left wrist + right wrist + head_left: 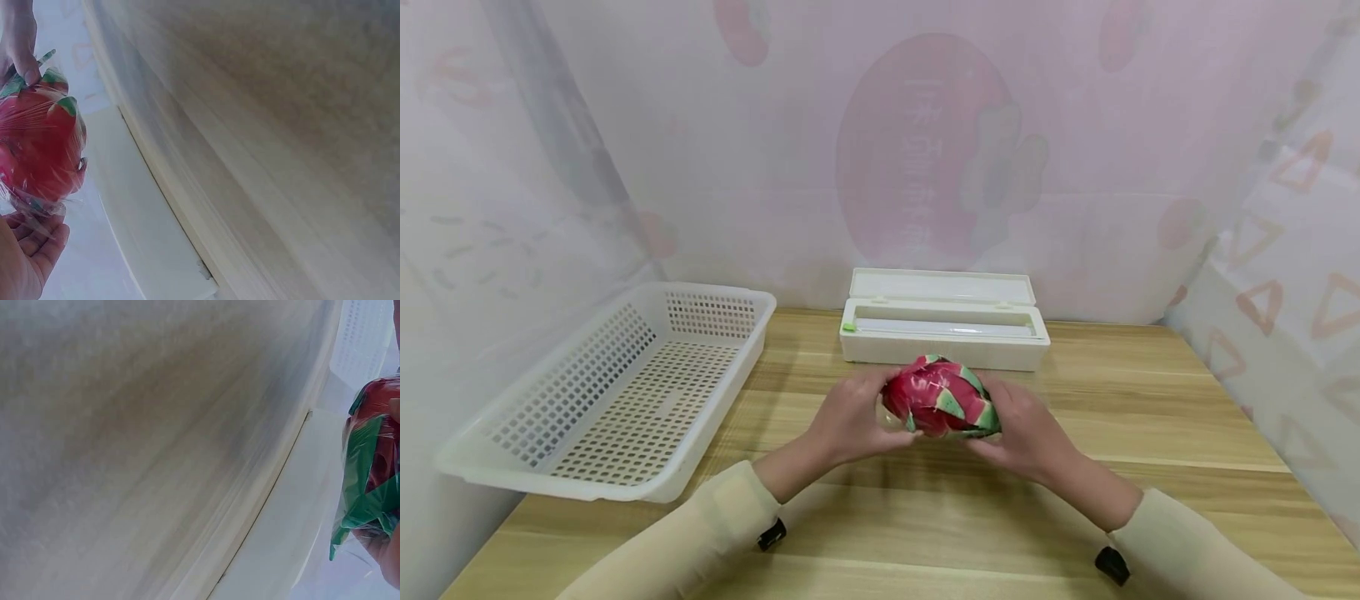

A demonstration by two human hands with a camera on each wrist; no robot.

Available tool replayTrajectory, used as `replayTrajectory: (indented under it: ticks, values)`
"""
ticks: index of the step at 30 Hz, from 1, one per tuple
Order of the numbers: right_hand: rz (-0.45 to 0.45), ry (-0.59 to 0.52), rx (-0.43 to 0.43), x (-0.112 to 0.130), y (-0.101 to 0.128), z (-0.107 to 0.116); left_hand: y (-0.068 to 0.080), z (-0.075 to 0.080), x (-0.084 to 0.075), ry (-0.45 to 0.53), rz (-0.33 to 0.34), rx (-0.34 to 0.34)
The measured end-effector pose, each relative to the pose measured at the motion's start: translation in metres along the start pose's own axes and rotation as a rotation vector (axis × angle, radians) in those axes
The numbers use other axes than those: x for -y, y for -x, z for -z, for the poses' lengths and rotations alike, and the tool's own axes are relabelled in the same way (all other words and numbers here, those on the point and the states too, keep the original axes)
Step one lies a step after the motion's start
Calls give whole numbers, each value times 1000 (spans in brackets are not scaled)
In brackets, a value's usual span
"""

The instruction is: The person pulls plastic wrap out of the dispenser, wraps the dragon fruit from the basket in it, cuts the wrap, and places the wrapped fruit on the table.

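White basket point(625, 392), open wrap dispenser point(943, 321), wooden table point(1150, 417)

The worktop point(1150, 433) is light wood with a smooth, matt top. The basket point(715, 392) is white plastic full of little holes. The long box point(940, 354) is plain matt plastic. The red fruit point(942, 397) is wrapped in thin, shiny, crinkly clear film

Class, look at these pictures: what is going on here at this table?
A person holds a red dragon fruit with green scales, covered in clear plastic film, between the left hand and right hand, just above a light wooden table. Behind it sits an open white film dispenser box. A white perforated plastic basket lies to the left, with nothing in it.
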State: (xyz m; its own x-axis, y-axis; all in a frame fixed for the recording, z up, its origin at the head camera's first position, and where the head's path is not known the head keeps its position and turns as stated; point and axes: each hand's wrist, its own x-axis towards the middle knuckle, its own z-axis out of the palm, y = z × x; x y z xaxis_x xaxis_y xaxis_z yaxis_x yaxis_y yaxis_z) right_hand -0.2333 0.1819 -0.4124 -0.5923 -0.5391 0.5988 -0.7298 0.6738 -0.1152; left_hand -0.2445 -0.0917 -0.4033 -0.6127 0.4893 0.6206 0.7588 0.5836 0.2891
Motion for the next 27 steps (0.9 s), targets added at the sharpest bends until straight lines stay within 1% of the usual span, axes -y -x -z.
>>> replayTrajectory:
  ticks: [3,6,18,24,27]
  values:
    - [-7,-5,2,3,2,2,1,1,-2,14,-16,-6]
    - [-14,-8,0,5,3,4,2,3,-4,32,-12,-3]
    - [-56,-38,8,15,11,10,6,11,-18,48,46,28]
    - [-91,-64,24,19,12,12,7,12,-20,61,62,45]
    - [-118,-80,41,21,13,12,7,12,-20,65,82,54]
